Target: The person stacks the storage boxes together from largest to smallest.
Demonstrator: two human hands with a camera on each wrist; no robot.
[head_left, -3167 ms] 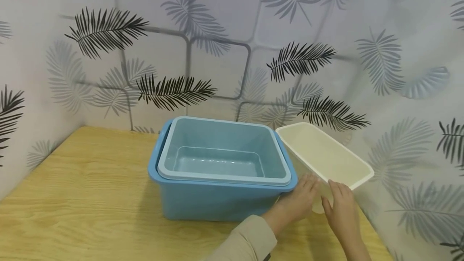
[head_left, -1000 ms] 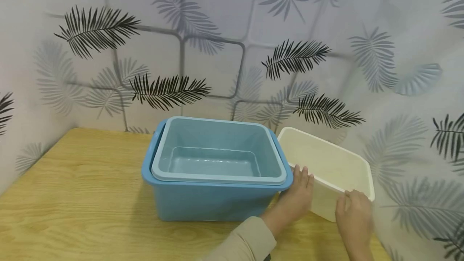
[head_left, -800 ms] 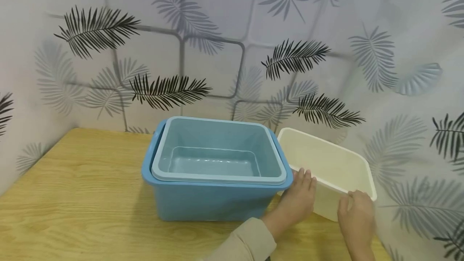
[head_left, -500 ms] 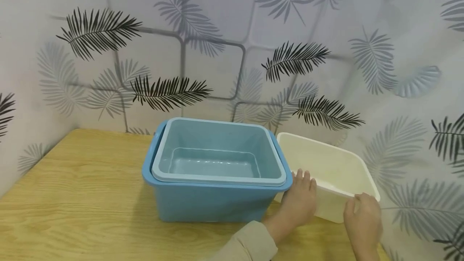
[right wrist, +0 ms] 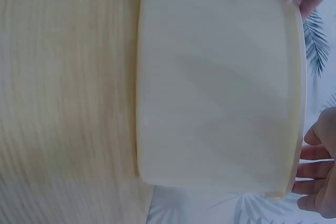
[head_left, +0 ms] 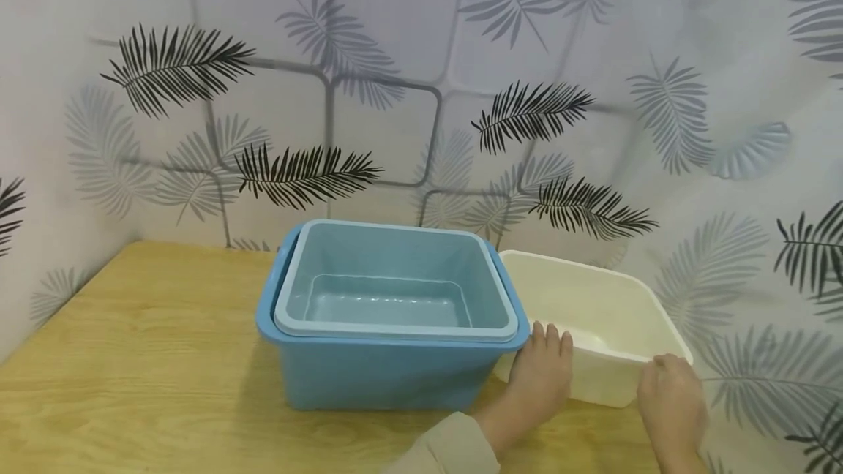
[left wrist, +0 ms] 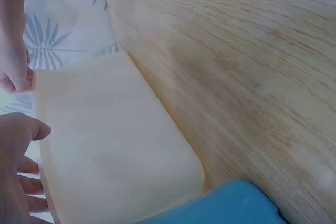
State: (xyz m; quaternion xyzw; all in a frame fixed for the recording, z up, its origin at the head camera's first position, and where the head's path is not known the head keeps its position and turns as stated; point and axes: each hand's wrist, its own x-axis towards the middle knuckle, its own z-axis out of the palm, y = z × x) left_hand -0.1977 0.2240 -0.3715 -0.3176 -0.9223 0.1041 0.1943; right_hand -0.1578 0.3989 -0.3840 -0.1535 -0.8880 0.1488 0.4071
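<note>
A cream plastic storage bin (head_left: 593, 313) stands at the right of the table, long side toward me. My left hand (head_left: 543, 371) holds its front rim left of the middle, fingers over the edge; the left wrist view shows that thumb (left wrist: 41, 128) on the near side. At the front right corner my right hand (head_left: 673, 404) grips the same rim, its fingers (right wrist: 315, 170) bent at the edge in the right wrist view. Just left of the cream bin is a blue bin (head_left: 388, 375) with a paler blue bin (head_left: 395, 304) nested inside.
The wooden table (head_left: 132, 357) stretches to the left and front. A patterned leaf-print curtain (head_left: 408, 93) hangs behind it and along the right side, close to the cream bin's right end.
The cream bin, tilted and angled earlier, has come down level and turned to lie more nearly in line with the blue bins. My right hand has moved right with its corner.
</note>
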